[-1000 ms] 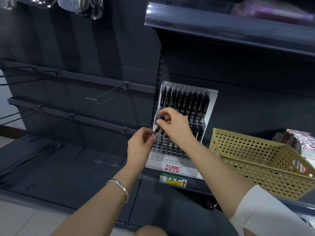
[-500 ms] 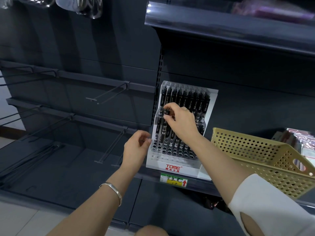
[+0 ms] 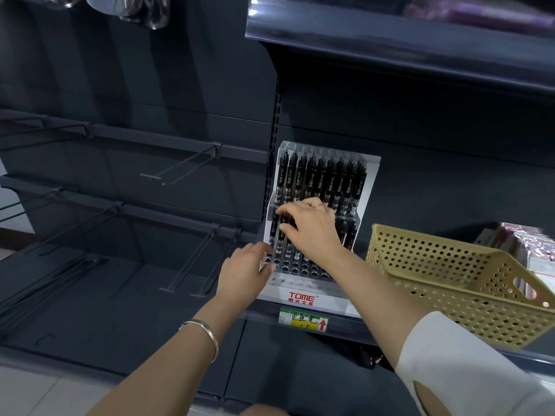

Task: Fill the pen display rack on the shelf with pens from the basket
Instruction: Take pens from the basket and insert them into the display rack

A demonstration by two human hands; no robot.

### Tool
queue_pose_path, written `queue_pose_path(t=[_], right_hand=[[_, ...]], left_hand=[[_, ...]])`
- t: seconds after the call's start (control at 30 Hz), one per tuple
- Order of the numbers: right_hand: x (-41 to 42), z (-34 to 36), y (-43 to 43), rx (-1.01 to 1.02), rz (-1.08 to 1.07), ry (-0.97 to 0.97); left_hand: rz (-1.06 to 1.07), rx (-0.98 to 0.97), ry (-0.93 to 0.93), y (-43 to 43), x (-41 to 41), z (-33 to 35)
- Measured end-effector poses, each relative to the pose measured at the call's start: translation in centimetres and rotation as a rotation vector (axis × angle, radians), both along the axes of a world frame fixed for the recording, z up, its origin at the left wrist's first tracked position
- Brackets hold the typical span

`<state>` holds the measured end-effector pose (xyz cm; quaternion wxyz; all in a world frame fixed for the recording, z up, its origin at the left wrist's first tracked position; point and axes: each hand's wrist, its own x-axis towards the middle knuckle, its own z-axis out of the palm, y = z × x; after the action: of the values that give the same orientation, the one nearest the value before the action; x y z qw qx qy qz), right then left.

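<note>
A white stepped pen display rack [image 3: 303, 297] marked TOME stands on the dark shelf [image 3: 339, 325]. Its top row holds several black pens [image 3: 318, 181]; more stand in the middle row, and the front holes are open. My right hand [image 3: 312, 229] is over the middle row, its fingertips pinching a black pen [image 3: 282, 232] that stands upright in the rack. My left hand [image 3: 243, 274] rests at the rack's lower left corner, fingers curled against the rack's edge, holding no pen. To the right of the rack sits a yellow perforated basket [image 3: 450, 283].
Bare metal hooks [image 3: 180, 166] stick out of the dark back panel on the left. An upper shelf [image 3: 390, 40] overhangs the rack. Packaged goods [image 3: 522, 250] lie behind the basket. A price label [image 3: 303, 319] sits on the shelf edge.
My right hand took the pen from in front of my left hand up to the rack, then lowered it into the middle row. My left hand dropped to the rack's lower left corner.
</note>
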<state>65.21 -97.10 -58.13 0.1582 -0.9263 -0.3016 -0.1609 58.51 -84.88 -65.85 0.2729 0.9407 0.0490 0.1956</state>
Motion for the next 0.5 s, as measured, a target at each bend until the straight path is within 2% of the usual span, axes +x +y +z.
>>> queue_pose_path(t=[0.3, 0.5], right_hand=[[0.4, 0.0, 0.1, 0.12, -0.048, -0.013], [0.2, -0.9, 0.2, -0.032, -0.092, -0.191]], left_hand=[[0.001, -0.033, -0.007, -0.3, 0.8, -1.1], [0.007, -0.028, -0.032, -0.4, 0.8, -1.5]])
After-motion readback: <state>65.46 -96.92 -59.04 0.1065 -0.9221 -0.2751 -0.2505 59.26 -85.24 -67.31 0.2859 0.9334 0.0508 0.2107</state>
